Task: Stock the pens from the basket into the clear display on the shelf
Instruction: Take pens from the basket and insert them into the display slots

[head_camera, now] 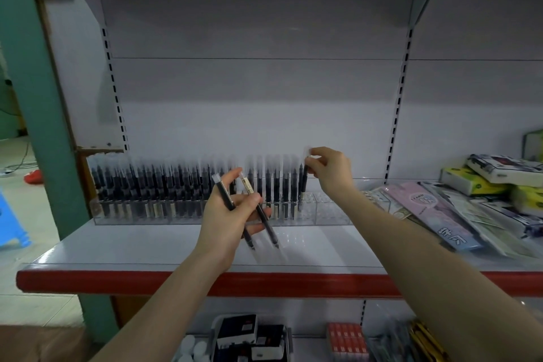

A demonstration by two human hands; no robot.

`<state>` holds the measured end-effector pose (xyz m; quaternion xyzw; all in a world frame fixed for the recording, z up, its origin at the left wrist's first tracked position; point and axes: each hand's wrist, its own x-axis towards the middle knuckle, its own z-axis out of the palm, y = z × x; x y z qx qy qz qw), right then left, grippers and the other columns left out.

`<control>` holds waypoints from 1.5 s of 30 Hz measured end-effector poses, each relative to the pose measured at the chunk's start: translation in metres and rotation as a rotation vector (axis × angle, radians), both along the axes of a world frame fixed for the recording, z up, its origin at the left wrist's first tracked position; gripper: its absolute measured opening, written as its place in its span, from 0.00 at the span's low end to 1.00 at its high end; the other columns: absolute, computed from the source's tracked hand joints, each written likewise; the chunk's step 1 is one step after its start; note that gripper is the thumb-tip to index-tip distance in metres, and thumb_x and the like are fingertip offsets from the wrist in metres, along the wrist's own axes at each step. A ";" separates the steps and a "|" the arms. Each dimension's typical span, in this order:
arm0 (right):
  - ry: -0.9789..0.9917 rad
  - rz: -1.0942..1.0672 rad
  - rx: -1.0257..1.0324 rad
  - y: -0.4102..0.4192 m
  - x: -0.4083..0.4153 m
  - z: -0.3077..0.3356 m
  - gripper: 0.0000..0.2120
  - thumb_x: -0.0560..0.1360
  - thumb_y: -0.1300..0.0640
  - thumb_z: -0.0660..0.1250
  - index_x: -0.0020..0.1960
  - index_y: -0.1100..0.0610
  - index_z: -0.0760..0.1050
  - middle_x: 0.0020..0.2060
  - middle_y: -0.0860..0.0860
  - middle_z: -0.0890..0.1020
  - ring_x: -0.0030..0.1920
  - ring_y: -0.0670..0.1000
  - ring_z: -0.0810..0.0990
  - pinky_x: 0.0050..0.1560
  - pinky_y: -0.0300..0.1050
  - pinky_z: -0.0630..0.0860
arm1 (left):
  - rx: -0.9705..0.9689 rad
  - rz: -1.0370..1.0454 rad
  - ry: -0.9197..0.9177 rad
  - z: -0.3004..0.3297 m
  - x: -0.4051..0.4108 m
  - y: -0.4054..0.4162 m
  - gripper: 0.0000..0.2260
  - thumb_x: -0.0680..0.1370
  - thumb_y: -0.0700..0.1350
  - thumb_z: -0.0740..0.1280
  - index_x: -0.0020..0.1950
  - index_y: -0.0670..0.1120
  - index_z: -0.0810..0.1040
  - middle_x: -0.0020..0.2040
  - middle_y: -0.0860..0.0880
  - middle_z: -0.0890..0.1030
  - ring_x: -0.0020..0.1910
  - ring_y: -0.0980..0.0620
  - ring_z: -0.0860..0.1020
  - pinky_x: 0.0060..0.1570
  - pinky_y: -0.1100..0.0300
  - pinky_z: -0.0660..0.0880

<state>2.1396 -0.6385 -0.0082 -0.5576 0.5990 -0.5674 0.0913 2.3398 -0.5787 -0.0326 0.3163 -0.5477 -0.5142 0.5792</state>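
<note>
- The left hand [227, 211] is raised in front of the shelf [176, 247], its grip closed around 2 black pens [258, 209] with clear caps, both slanting with their tips down and to the right.
- The right hand [330, 169] reaches further back; its thumb and fingertips pinch the clear cap end of a single pen [304, 182], which hangs nearly upright with its lower end at the clear display [329, 211].
- That display sits on the white shelf against the back panel. Its slots are packed with upright black pens [164, 185] from the left end to just beside the right hand; the compartments to the right of that hand show only clear plastic.
- To the right of the display, flat packets of stationery [435, 211] lie fanned on the shelf, with boxed goods [482, 179] stacked behind them.
- Below the shelf's red edge [117, 282], a pale basket [217, 329] holds dark boxes; I cannot tell whether pens are in it.
</note>
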 end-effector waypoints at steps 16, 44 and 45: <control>0.046 -0.020 0.070 -0.008 0.001 -0.020 0.12 0.76 0.60 0.65 0.58 0.63 0.77 0.45 0.59 0.83 0.40 0.52 0.81 0.36 0.31 0.71 | -0.021 0.053 -0.018 -0.010 0.000 -0.004 0.14 0.77 0.38 0.65 0.60 0.50 0.70 0.43 0.40 0.82 0.37 0.45 0.84 0.34 0.55 0.81; -1.344 0.551 0.112 0.072 0.023 -0.032 0.08 0.76 0.63 0.63 0.38 0.61 0.73 0.23 0.50 0.76 0.23 0.43 0.77 0.28 0.32 0.76 | 0.016 0.189 0.026 0.002 -0.002 0.007 0.06 0.78 0.47 0.64 0.46 0.51 0.67 0.33 0.47 0.73 0.21 0.57 0.65 0.21 0.63 0.62; -1.378 0.533 0.084 0.071 0.018 -0.032 0.09 0.76 0.61 0.64 0.38 0.60 0.73 0.24 0.50 0.76 0.24 0.43 0.76 0.28 0.32 0.75 | 0.022 0.176 0.013 0.004 -0.002 0.008 0.07 0.78 0.51 0.63 0.45 0.51 0.67 0.32 0.48 0.71 0.22 0.56 0.64 0.22 0.62 0.61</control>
